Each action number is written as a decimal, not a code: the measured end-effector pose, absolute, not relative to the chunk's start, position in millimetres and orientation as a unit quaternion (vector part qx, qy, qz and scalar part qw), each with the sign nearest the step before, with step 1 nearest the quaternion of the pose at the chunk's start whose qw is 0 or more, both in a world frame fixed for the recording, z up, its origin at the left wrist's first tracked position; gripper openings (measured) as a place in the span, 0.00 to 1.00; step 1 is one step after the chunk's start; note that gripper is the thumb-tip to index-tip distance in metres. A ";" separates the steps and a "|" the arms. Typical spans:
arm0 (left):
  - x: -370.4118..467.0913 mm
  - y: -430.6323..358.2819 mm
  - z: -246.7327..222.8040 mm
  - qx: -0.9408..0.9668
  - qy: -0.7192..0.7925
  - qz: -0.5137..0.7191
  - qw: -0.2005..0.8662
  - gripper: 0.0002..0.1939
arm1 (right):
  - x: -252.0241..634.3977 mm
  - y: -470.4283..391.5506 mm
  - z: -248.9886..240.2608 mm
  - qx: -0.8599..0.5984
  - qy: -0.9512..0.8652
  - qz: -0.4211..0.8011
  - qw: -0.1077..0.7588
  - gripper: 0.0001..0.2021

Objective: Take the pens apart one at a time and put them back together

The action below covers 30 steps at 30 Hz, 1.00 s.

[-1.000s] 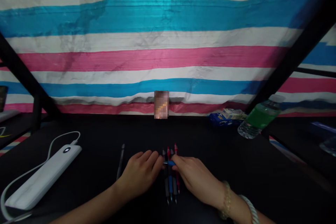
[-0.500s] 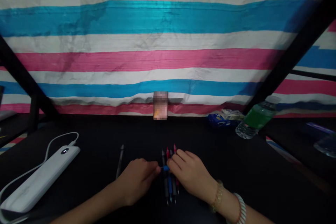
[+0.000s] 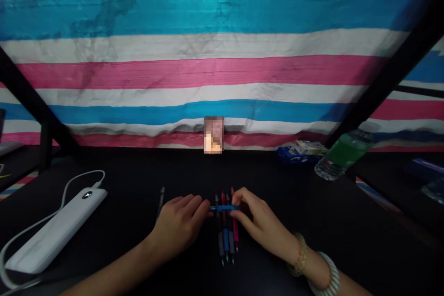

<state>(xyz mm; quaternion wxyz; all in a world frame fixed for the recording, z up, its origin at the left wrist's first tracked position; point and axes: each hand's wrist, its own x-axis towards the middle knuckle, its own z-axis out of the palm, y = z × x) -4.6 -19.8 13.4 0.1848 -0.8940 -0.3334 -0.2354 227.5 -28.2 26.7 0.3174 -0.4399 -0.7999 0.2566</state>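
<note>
A blue pen [image 3: 225, 208] lies crosswise over a row of several pens. My left hand [image 3: 182, 219] is closed, its thumb and fingertips at the pen's left end. My right hand [image 3: 258, 217] pinches the right end between thumb and forefinger. Beneath, side by side with tips toward me, are a dark grey pen [image 3: 221, 243], a second blue pen [image 3: 226, 240], another grey pen [image 3: 231, 243] and a pink-red pen [image 3: 236, 236]. Another grey pen [image 3: 161, 198] lies apart, its near part hidden by my left hand.
On the black table [image 3: 138, 162], a white power bank [image 3: 55, 233] with a white cable [image 3: 67, 182] lies at left. Back right are a blue packet [image 3: 293, 155], a small pale box [image 3: 310, 148] and a green-labelled bottle [image 3: 347, 151]. A striped sheet [image 3: 208, 71] hangs behind.
My right hand has shifted slightly right and drawn back from over the pens, so more of the crosswise blue pen shows. Both hands sit a little higher in view, which has tilted slightly.
</note>
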 end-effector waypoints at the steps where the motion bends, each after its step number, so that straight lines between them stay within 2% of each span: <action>1: -4.7 -19.9 13.3 -0.895 -0.332 -0.234 0.183 0.08 | 227.2 -29.2 27.4 -0.436 -0.798 0.267 0.319 0.04; 4: -3.5 -20.0 12.5 -0.898 -0.328 -0.234 0.176 0.08 | 226.9 -31.0 29.3 -0.409 -0.814 0.277 0.305 0.03; 6: -2.4 -20.3 12.2 -0.897 -0.329 -0.239 0.172 0.08 | 227.0 -30.8 29.7 -0.401 -0.821 0.274 0.300 0.08; 8: -1.8 -20.6 12.3 -0.896 -0.331 -0.242 0.170 0.07 | 227.4 -29.9 29.5 -0.409 -0.812 0.274 0.313 0.01; 10: -1.9 -21.0 12.0 -0.896 -0.331 -0.244 0.170 0.07 | 228.1 -29.1 29.5 -0.421 -0.800 0.281 0.321 0.06; 12: -2.5 -21.4 11.2 -0.896 -0.331 -0.242 0.167 0.07 | 228.6 -28.7 30.1 -0.423 -0.802 0.287 0.309 0.03; 14: -3.1 -21.9 10.3 -0.896 -0.334 -0.243 0.161 0.06 | 228.7 -28.6 30.9 -0.425 -0.802 0.292 0.302 0.08; 17: -3.1 -23.4 10.6 -0.897 -0.344 -0.243 0.138 0.07 | 228.2 -28.4 31.1 -0.440 -0.774 0.327 0.318 0.03; 18: -2.9 -24.2 11.3 -0.897 -0.347 -0.242 0.125 0.08 | 228.0 -28.1 30.6 -0.445 -0.762 0.349 0.315 0.03; 21: -2.3 -26.2 15.2 -0.903 -0.349 -0.244 0.061 0.09 | 227.6 -26.4 27.2 -0.455 -0.735 0.405 0.298 0.10; 30: -5.8 -23.3 31.2 -0.863 -0.376 -0.247 -0.228 0.07 | 229.0 -18.4 14.7 -0.479 -0.671 0.420 0.379 0.03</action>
